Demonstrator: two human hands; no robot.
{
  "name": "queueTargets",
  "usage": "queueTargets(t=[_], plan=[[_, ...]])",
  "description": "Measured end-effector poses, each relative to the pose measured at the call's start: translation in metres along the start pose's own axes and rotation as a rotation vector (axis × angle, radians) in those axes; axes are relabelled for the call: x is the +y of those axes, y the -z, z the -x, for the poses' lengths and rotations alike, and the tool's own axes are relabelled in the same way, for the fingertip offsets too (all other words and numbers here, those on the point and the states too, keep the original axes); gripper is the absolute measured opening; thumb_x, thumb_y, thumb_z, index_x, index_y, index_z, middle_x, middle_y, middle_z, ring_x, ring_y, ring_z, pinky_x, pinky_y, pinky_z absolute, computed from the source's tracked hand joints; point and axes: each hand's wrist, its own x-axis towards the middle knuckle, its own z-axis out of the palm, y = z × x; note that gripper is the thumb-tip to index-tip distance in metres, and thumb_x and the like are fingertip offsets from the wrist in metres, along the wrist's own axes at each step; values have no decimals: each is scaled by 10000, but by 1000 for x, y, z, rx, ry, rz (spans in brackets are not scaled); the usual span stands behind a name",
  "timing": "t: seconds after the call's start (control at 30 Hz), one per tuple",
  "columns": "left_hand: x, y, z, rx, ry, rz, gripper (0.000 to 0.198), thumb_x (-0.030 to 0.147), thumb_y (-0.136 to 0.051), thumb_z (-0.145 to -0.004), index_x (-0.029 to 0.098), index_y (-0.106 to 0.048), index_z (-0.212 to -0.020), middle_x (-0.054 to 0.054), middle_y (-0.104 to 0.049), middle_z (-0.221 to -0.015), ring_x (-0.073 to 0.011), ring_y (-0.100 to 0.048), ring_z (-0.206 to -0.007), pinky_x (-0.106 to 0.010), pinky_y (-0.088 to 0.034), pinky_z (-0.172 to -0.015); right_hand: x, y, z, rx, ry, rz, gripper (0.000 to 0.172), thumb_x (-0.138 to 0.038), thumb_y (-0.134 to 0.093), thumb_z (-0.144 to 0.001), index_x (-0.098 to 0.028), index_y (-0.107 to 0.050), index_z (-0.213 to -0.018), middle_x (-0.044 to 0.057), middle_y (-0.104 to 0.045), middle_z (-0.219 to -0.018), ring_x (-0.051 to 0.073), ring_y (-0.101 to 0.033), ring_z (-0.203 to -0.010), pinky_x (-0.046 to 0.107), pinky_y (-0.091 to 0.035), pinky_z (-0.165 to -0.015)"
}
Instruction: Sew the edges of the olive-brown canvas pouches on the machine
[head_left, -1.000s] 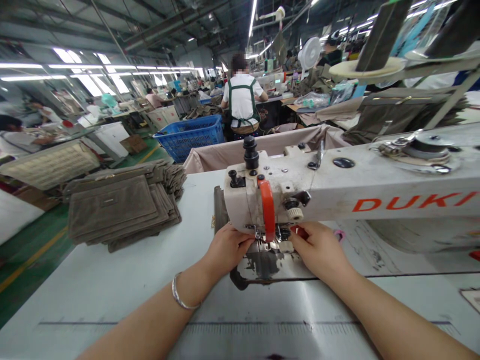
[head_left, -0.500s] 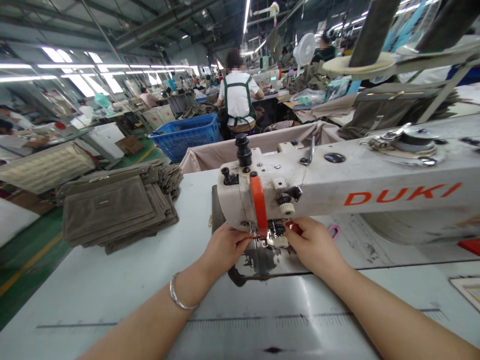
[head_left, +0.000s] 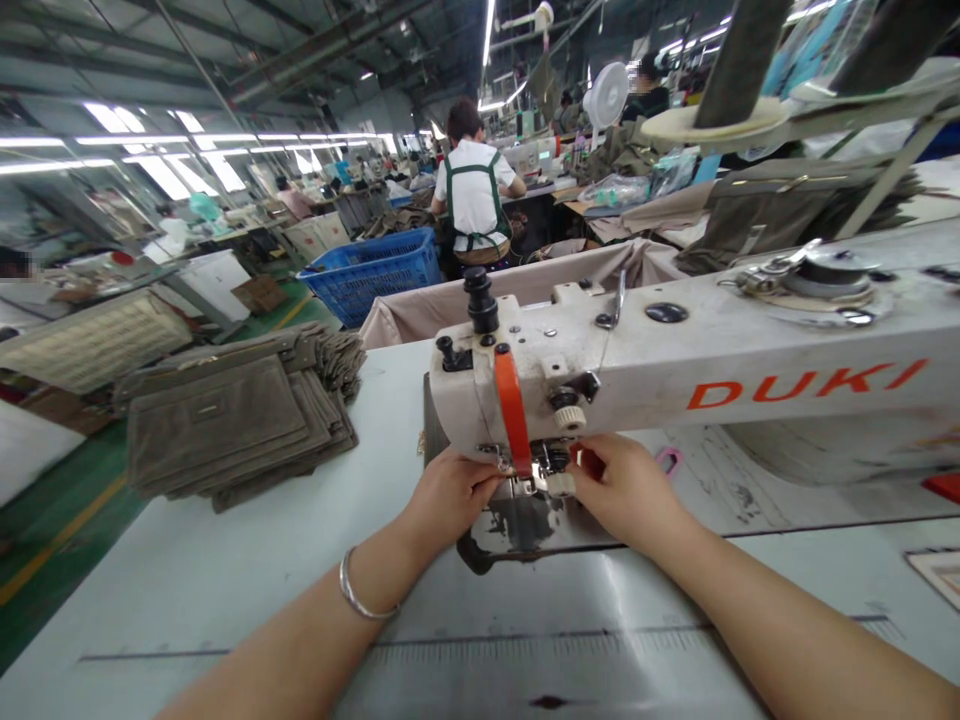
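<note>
Both my hands work at the head of a white DUKI sewing machine, right under its orange guard. My left hand has its fingertips pinched against the presser foot area, and whatever they hold is too small to see. My right hand comes in from the other side, gripping a small red object close to the foot. A silver bangle circles my left wrist. The needle is hidden by my fingers.
The machine stands on a pale sewing table. On the table's left lies a stack of olive-brown fabric pieces. Beyond it are a blue plastic crate, a co-worker in a green-strapped apron, and other workstations.
The whole view has shifted slightly left and up as my head moved. My hands stay at the presser foot, with no clear change in their grip.
</note>
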Motion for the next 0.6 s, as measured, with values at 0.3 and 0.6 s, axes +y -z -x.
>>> queueTargets(t=[0.3,0.6], plan=[[25,22,-4,-78,33,-6,214,159,-596,-877,226,-718,-1040,-43,-728,-1061,-259,-648,-1029,-418,-528,-912,-1,1,4,-75,87,8,145,-150,-493,-800,-181,-631,-830,15,-603,-726,159,-540,-658,255,-362,-587],[88,34,46,-186,77,-65,640,480,-802,-671,178,-622,-1205,-143,-588,-1301,-372,-542,-1179,-576,-470,-996,-2,10,11,-373,360,13,221,-80,-531,-826,-229,-685,-880,24,-669,-940,187,-598,-895,304,-429,-799]])
